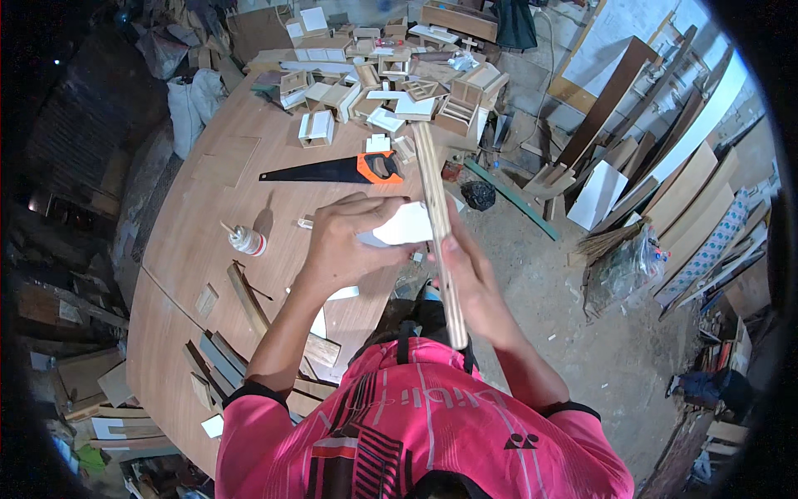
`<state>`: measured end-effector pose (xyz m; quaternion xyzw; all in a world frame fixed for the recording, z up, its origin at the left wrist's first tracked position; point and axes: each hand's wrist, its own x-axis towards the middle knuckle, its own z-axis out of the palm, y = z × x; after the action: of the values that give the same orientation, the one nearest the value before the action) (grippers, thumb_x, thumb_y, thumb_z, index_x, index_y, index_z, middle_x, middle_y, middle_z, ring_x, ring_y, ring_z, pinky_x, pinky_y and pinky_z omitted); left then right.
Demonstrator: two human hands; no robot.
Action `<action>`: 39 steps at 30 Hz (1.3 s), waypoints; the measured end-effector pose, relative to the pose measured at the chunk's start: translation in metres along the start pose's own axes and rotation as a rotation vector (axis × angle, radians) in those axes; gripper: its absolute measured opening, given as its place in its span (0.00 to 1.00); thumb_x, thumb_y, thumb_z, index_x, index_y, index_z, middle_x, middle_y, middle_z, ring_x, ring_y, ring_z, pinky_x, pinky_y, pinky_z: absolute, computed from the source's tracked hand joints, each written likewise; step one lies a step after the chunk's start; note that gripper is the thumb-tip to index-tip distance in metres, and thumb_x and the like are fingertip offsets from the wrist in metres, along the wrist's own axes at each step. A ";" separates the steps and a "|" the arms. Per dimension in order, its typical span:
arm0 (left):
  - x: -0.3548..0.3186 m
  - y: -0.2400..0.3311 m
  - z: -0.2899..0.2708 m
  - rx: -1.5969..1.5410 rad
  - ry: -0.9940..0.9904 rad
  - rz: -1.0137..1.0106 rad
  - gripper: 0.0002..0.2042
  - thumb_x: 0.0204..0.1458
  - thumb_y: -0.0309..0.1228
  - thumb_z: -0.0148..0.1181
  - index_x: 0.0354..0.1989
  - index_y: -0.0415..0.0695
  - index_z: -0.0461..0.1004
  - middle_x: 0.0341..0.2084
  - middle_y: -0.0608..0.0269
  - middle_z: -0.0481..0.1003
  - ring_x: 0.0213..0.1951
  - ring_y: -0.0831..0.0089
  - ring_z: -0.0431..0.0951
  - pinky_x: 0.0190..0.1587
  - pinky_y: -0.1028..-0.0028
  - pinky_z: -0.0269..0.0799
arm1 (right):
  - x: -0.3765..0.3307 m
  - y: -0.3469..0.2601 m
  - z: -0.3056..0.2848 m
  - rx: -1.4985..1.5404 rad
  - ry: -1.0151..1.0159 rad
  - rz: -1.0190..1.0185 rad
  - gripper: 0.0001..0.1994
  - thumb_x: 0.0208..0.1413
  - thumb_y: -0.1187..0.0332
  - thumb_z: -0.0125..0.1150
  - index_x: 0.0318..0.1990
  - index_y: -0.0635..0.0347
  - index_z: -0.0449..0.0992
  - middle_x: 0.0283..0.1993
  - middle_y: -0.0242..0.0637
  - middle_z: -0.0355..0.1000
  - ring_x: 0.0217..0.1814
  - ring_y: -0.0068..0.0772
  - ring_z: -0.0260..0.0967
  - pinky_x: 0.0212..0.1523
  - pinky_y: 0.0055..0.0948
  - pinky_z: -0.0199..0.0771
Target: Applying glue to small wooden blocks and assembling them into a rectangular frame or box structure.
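My left hand (347,241) grips a small white board piece (405,224) from above, at the near right edge of the plywood table (199,216). A long narrow plywood strip (438,224) stands on edge against that white piece, running from the pile at the back toward my chest. My right hand (467,279) holds the strip from the right side, fingers closed around it. Just beyond my hands on the table lies a black handsaw with an orange handle (337,170).
A white glue bottle (246,240) lies on the table left of my hands. Several small wooden boxes and frames (391,87) are heaped at the far end. Offcuts (216,358) lie near my left elbow. Boards and panels (682,200) lean at the right, beyond a dusty floor.
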<state>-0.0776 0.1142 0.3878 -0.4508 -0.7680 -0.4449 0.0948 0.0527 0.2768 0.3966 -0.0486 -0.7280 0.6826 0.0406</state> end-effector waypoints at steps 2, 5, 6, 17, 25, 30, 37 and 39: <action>-0.007 0.007 0.001 0.028 -0.043 -0.001 0.24 0.30 0.30 0.76 0.40 0.36 0.80 0.39 0.55 0.81 0.40 0.59 0.82 0.45 0.67 0.77 | 0.014 0.002 -0.002 -0.019 -0.004 0.009 0.31 0.70 0.51 0.35 0.74 0.55 0.46 0.74 0.53 0.49 0.77 0.56 0.42 0.74 0.42 0.34; -0.003 -0.006 -0.014 0.047 0.004 -0.019 0.22 0.30 0.30 0.76 0.38 0.36 0.80 0.38 0.55 0.81 0.39 0.58 0.82 0.45 0.67 0.77 | 0.015 0.002 0.009 -0.038 -0.022 0.023 0.30 0.70 0.53 0.36 0.74 0.57 0.47 0.74 0.53 0.50 0.76 0.55 0.44 0.74 0.43 0.35; -0.004 -0.008 -0.017 0.054 0.012 -0.027 0.22 0.30 0.30 0.76 0.38 0.36 0.80 0.38 0.55 0.81 0.39 0.58 0.82 0.45 0.67 0.77 | 0.013 0.003 0.013 -0.039 -0.035 0.022 0.30 0.70 0.53 0.36 0.74 0.57 0.47 0.74 0.53 0.50 0.76 0.55 0.44 0.74 0.43 0.35; -0.039 -0.024 -0.048 -0.171 0.098 -0.379 0.23 0.30 0.23 0.74 0.41 0.35 0.80 0.37 0.54 0.81 0.36 0.68 0.81 0.42 0.71 0.75 | 0.027 0.012 0.053 -0.035 -0.128 0.054 0.29 0.69 0.54 0.36 0.74 0.53 0.47 0.67 0.54 0.60 0.65 0.53 0.59 0.67 0.38 0.52; -0.047 -0.027 -0.068 -0.252 0.132 -0.516 0.22 0.34 0.22 0.75 0.43 0.34 0.80 0.35 0.56 0.82 0.36 0.75 0.80 0.39 0.74 0.76 | 0.037 0.011 0.069 0.004 -0.191 0.041 0.30 0.70 0.54 0.37 0.74 0.59 0.48 0.69 0.54 0.57 0.68 0.46 0.57 0.69 0.33 0.50; -0.047 -0.017 -0.070 -0.059 0.034 -0.342 0.24 0.34 0.22 0.76 0.45 0.34 0.80 0.38 0.54 0.82 0.36 0.75 0.81 0.41 0.75 0.76 | 0.063 0.014 0.066 0.068 -0.217 0.109 0.30 0.70 0.54 0.36 0.74 0.60 0.46 0.70 0.50 0.56 0.72 0.41 0.53 0.70 0.32 0.48; -0.047 -0.020 -0.065 -0.147 0.136 -0.377 0.23 0.34 0.23 0.76 0.44 0.34 0.80 0.37 0.54 0.82 0.37 0.72 0.81 0.41 0.74 0.76 | 0.048 0.014 0.062 0.279 -0.277 0.148 0.37 0.67 0.43 0.36 0.75 0.57 0.44 0.47 0.35 0.67 0.36 0.22 0.65 0.34 0.24 0.71; -0.049 -0.020 -0.053 -0.109 0.132 -0.368 0.22 0.35 0.22 0.76 0.44 0.34 0.80 0.37 0.57 0.82 0.39 0.78 0.79 0.42 0.75 0.75 | 0.065 0.021 0.058 0.289 -0.259 0.202 0.36 0.67 0.42 0.37 0.73 0.58 0.48 0.45 0.35 0.67 0.37 0.22 0.65 0.35 0.25 0.71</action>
<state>-0.0787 0.0400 0.3802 -0.2771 -0.8044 -0.5242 0.0376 -0.0191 0.2295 0.3717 -0.0269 -0.6132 0.7810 -0.1151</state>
